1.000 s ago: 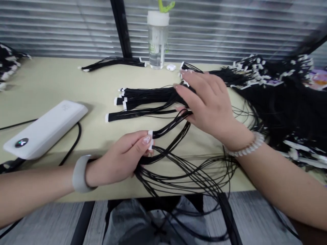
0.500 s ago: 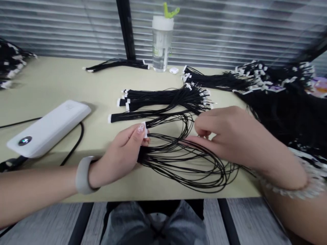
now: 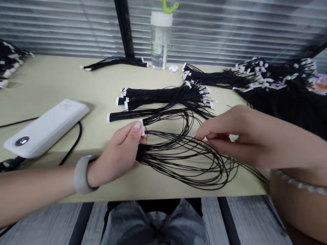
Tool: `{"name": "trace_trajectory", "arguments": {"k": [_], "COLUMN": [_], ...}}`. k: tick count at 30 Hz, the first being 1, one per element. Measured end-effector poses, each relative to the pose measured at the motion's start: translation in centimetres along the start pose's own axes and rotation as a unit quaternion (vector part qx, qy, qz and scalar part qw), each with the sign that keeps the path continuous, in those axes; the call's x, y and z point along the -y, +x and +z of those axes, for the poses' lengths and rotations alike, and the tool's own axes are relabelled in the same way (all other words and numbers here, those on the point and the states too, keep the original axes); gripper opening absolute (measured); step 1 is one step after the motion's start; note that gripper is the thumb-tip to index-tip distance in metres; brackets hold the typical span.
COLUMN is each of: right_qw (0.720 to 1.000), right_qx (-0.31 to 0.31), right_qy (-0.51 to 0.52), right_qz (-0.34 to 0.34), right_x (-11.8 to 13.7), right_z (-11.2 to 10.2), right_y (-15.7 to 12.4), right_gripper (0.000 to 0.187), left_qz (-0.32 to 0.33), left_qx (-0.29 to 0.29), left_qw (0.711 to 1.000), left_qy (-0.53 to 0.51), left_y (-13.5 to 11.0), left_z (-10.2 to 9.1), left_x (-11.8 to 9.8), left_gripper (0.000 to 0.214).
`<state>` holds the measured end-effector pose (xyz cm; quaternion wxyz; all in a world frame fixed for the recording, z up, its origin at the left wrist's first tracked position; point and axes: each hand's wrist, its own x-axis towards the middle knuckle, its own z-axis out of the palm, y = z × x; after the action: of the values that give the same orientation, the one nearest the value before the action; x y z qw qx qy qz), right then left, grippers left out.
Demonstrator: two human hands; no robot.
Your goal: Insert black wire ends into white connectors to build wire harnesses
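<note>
My left hand (image 3: 121, 148) is closed around a black wire harness, its thumb pressed on the white connector (image 3: 142, 127) at the harness's end. From that hand a loose bundle of thin black wires (image 3: 178, 166) loops out to the right and curves back over the table. Over the right side of these loops, my right hand (image 3: 227, 136) pinches thumb and forefinger together on a thin black wire; its very end is hidden by the fingers. Just beyond the hands lie more black wire harnesses (image 3: 153, 93) with white connectors, stacked side by side.
A white power bank (image 3: 47, 127) with a black cable lies at left. Against the blinds stand a water bottle (image 3: 160, 42) and, beside it, a small white case (image 3: 173, 68). Heaps of harnesses (image 3: 286, 105) cover the right side, and another pile (image 3: 10, 59) sits far left.
My right hand has shifted a little to the right and turned, its fingers now more stretched along the wires. My left hand keeps its hold on the harness almost unmoved.
</note>
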<state>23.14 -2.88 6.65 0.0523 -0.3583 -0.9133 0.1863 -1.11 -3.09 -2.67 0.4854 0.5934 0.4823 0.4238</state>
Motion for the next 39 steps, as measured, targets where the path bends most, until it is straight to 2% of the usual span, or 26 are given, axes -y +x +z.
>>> {"name": "trace_trajectory", "arguments": {"k": [5,11,17,26,30,34,36,39], "right_qw": [0.995,0.996,0.996,0.993,0.994,0.997,0.997,0.996], "right_qx": [0.082,0.08,0.035,0.115,0.085,0.048,0.026,0.027], "right_qy": [0.037,-0.026,-0.078,-0.011,-0.063,-0.062,-0.075,-0.077], "right_qz": [-0.037,-0.02,-0.01,-0.029,0.023,0.012,0.024,0.045], "right_x": [-0.3,-0.3,-0.8,-0.5,-0.7,-1.1,-1.1,-0.7], "right_z": [-0.1,1.8,2.1,1.4,1.3,1.4,1.5,1.9], "right_y": [0.2,1.3,1.8,1.2,1.0,1.3,1.5,1.6], "right_gripper": [0.023,0.019,0.024,0.018,0.023,0.021,0.023,0.025], "left_qz": [-0.002,0.009,0.015,-0.019,-0.019,-0.017,-0.02,-0.024], "left_qx": [0.01,0.006,-0.001,0.017,0.022,0.036,0.028,0.005], "left_qw": [1.0,1.0,1.0,1.0,1.0,0.999,0.999,1.0], "left_qy": [0.0,0.006,0.012,-0.006,-0.005,0.001,-0.003,-0.011], "left_y": [0.0,-0.1,-0.2,-0.3,-0.3,-0.3,-0.3,-0.3], "left_z": [0.0,0.2,0.2,0.1,0.1,0.0,0.1,0.2], "left_x": [-0.4,-0.6,-0.3,-0.6,-0.5,-0.6,-0.7,-0.7], "left_gripper": [0.033,0.033,0.034,0.035,0.035,0.036,0.036,0.036]}}
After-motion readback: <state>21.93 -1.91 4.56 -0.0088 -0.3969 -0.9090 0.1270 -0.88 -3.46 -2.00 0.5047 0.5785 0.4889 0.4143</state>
